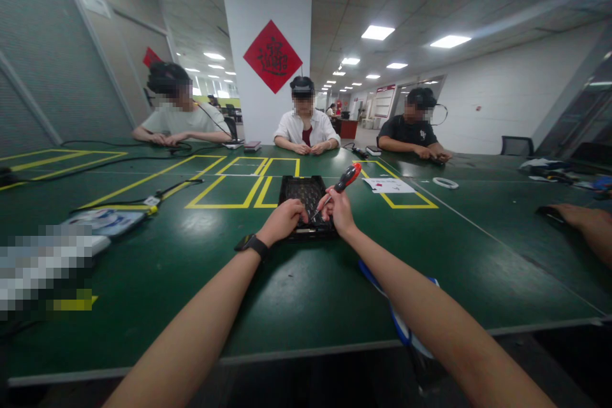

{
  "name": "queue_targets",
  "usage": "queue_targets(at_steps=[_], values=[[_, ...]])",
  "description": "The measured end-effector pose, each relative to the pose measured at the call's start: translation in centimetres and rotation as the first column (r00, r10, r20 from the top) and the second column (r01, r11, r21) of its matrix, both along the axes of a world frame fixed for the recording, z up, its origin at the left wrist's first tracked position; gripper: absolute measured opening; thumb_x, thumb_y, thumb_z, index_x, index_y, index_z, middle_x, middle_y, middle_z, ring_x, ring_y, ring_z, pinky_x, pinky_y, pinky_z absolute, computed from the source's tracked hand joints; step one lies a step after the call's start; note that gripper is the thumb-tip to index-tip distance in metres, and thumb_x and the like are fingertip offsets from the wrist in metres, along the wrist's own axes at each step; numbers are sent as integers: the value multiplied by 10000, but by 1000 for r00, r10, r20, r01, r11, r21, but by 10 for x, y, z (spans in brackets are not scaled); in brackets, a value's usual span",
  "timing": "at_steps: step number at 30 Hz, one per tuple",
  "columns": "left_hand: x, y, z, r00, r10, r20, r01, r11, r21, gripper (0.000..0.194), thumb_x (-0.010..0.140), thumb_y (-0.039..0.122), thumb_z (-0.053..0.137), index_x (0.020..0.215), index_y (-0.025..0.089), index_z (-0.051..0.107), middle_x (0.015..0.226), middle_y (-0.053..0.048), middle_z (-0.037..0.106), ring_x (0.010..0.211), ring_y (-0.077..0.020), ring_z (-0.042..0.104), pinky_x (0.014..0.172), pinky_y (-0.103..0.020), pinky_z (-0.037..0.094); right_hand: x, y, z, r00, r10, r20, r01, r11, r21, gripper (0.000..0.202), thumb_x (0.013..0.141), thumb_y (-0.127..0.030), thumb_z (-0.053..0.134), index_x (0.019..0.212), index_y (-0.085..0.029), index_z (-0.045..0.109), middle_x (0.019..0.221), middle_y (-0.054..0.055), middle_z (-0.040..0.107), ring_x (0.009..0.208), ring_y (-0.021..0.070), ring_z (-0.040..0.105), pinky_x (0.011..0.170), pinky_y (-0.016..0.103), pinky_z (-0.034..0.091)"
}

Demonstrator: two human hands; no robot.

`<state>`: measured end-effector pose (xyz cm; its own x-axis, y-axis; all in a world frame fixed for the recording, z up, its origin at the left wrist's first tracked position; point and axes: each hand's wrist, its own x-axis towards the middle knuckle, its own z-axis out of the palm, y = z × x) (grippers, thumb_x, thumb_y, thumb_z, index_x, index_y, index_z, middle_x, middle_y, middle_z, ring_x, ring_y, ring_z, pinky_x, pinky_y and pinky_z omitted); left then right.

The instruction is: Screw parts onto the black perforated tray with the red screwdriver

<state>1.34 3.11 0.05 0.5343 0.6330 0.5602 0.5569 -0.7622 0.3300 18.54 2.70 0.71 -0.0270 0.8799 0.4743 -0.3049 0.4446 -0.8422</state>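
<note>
The step in hand looks like screwdriver work inside the black case (310,233), set back from the near edge of the tabletop (201,306). The right hand's (337,211) grip pinches the screwdriver (347,178), shaft slanting down into the case. The left hand (285,218) is at its left side; I cannot tell whether that grip pinches anything. The next move calls for a steady tip. The case lies flat, with a raised rim and an uneven dark interior.

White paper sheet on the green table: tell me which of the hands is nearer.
Right. The right hand, holding a screwdriver, is left of the sheet; the left hand is farther left, at the black case.
</note>
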Motion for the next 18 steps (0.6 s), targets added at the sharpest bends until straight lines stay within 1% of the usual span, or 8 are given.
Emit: queue_targets(at_steps=[6, 10, 13, 15, 18], values=[[2, -1, 2, 999, 27, 41, -26, 999, -30, 241, 677, 49, 406, 743, 163, 608, 772, -19, 581, 782, -141, 520, 761, -273, 415, 2, 5, -3, 998, -10, -66, 10, 1000, -10, 193, 820, -393, 371, 874, -207, 365, 522, -49, 579, 298, 80, 455, 292, 157, 341], [4, 0, 0, 998, 46, 45, -44, 997, -57, 187, 652, 124, 515, 815, 162, 596, 794, -17, 577, 749, -141, 521, 709, -261, 423, 4, 9, -4, 991, -40, -130, 34, 998, -48, 243, 810, -435, 383, 884, -204, 362, 549, -32, 593, 339, 97, 506, 308, 172, 375], [4, 1, -2, 997, 45, 56, -41, 997, -65, 211, 652, 202, 576, 859, 162, 578, 780, -13, 569, 714, -134, 517, 672, -252, 422, 6, 12, -4, 982, -52, -184, 40, 997, -67, 245, 809, -435, 383, 893, -206, 353, 568, -26, 601, 370, 108, 537, 320, 180, 395], [4, 1, -3, 997, 41, 58, -37, 997, -72, 193, 675, 228, 572, 857, 163, 575, 760, -9, 566, 690, -128, 513, 649, -244, 417, 7, 14, -5, 976, -48, -212, 33, 997, -74, 232, 812, -424, 378, 894, -208, 347, 575, -22, 605, 389, 115, 553, 331, 183, 405], [3, 1, -2, 997, 47, 59, -43, 996, -75, 122, 727, 214, 517, 816, 161, 581, 750, -13, 571, 690, -124, 517, 656, -240, 411, 7, 14, -5, 971, -43, -235, 24, 996, -84, 210, 817, -404, 374, 885, -208, 341, 577, -16, 611, 403, 121, 565, 341, 182, 406]])
